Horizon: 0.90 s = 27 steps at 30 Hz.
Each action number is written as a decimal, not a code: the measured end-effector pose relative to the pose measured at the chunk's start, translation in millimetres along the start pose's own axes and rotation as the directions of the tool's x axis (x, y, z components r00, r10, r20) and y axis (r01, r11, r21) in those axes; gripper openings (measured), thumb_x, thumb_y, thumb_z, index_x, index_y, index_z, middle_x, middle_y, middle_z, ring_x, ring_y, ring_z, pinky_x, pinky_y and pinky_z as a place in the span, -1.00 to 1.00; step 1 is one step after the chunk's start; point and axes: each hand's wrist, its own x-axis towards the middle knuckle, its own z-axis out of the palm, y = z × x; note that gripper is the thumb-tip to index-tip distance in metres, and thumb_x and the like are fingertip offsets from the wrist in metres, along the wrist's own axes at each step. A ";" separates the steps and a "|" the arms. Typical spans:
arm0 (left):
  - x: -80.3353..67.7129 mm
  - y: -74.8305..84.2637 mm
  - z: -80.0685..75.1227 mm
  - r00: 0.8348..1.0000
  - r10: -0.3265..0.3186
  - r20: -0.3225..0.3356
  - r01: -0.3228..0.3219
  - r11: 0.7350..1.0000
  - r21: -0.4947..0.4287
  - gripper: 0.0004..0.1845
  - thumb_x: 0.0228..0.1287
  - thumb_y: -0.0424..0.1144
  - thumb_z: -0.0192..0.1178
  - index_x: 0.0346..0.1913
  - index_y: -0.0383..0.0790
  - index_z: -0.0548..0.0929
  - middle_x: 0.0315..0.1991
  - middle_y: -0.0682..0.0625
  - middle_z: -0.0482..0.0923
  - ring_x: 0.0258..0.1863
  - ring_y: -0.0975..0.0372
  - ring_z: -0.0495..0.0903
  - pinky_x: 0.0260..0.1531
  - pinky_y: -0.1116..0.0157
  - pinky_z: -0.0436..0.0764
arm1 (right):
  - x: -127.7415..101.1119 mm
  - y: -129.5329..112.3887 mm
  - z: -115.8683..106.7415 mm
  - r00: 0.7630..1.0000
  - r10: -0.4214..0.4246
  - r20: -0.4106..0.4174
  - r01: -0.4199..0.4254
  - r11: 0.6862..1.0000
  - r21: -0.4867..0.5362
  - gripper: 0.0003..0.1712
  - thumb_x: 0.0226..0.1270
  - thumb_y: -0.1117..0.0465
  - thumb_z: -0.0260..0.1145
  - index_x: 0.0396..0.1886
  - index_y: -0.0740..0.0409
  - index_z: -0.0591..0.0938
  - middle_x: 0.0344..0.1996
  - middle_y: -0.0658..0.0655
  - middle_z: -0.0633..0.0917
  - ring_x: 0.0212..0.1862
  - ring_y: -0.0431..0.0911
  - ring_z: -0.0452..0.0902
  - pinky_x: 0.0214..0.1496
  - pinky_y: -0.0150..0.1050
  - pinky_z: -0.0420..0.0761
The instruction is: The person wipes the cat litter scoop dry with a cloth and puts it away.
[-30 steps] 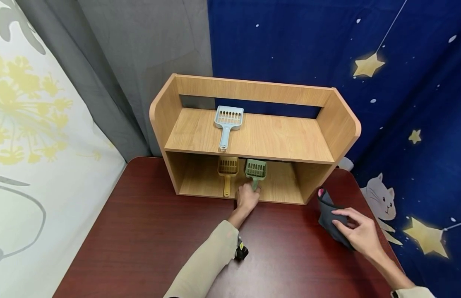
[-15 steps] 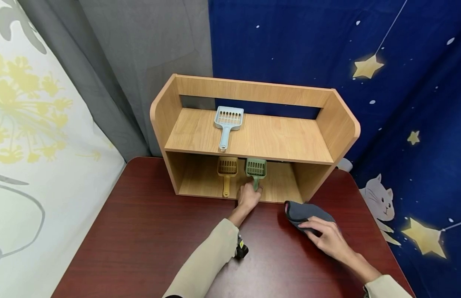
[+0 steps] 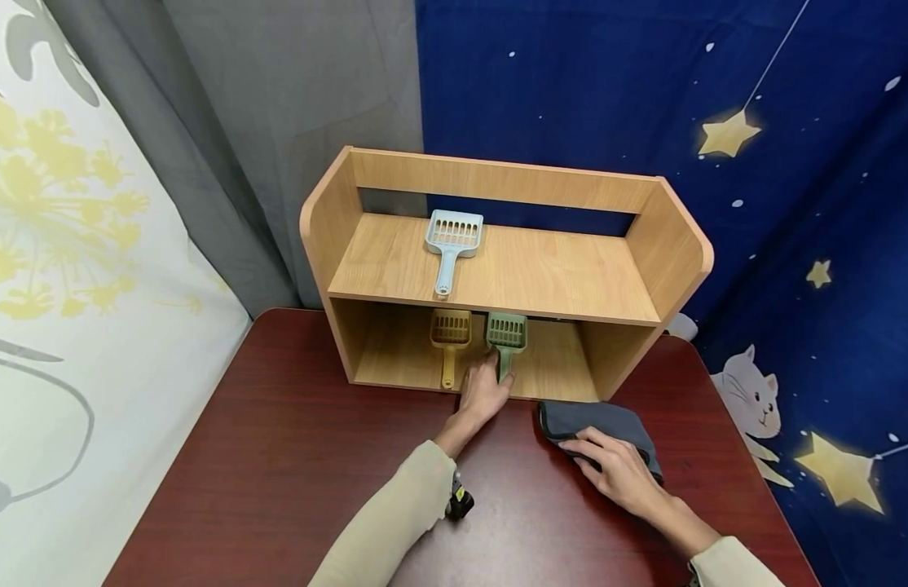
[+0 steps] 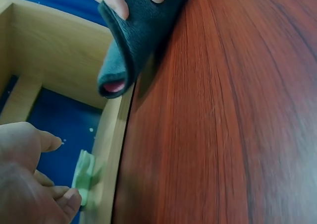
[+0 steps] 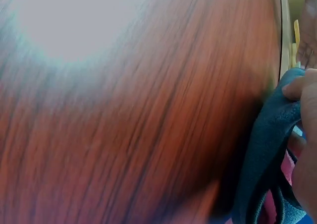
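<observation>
A wooden shelf (image 3: 498,269) stands at centre frame on the red table (image 3: 278,473). Lower right, the right hand (image 3: 615,469) presses a dark cloth (image 3: 597,420) with relaxed fingers. The left hand (image 3: 483,390) grips the green scoop (image 3: 505,338) on the lower shelf.

We seem to be in a home corner: patterned curtains (image 3: 718,98) hang behind our desk (image 3: 278,456) and a small wooden shelf (image 3: 498,277).
</observation>
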 end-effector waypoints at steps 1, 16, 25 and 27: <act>-2.2 2.4 -5.4 1.000 0.022 0.007 -0.022 1.000 0.007 -0.33 0.42 -0.19 0.35 0.46 -0.47 0.47 0.33 -0.37 0.58 0.20 -0.23 0.63 0.18 -0.11 0.61 | 0.5 -1.7 0.0 1.000 0.007 0.014 -0.007 1.000 -0.002 -0.40 0.04 0.44 0.62 0.13 -0.01 0.79 -0.07 -0.08 0.70 -0.21 -0.23 0.64 -0.27 -0.29 0.62; -30.9 -9.3 -61.7 0.984 0.151 0.093 -0.158 0.984 0.080 -0.24 0.42 -0.19 0.36 0.52 -0.55 0.34 0.47 -0.46 0.37 0.46 -0.26 0.39 0.49 -0.15 0.30 | -1.2 -28.5 -1.7 0.998 -0.061 0.030 0.060 0.998 0.020 -0.49 0.07 0.35 0.61 0.08 0.06 0.80 0.01 -0.01 0.76 -0.01 -0.16 0.73 -0.11 -0.21 0.69; -53.7 -33.7 -103.5 0.980 0.179 0.084 -0.191 0.966 0.176 -0.23 0.44 -0.18 0.39 0.54 -0.49 0.34 0.46 -0.41 0.41 0.41 -0.22 0.44 0.45 -0.14 0.38 | -1.8 -39.6 -6.1 0.997 -0.077 0.014 0.077 0.997 -0.006 -0.78 0.31 0.27 0.44 -0.07 0.06 0.83 -0.05 -0.03 0.77 -0.05 -0.18 0.75 -0.15 -0.22 0.72; -60.2 -41.3 -112.8 0.980 0.181 0.078 -0.193 0.963 0.190 -0.22 0.44 -0.17 0.39 0.55 -0.47 0.34 0.44 -0.41 0.42 0.40 -0.23 0.45 0.44 -0.16 0.38 | -3.2 -42.6 -8.0 0.998 -0.054 0.021 0.054 0.999 -0.001 -0.77 0.27 0.30 0.47 -0.09 0.05 0.83 -0.07 -0.08 0.76 -0.09 -0.21 0.74 -0.17 -0.24 0.71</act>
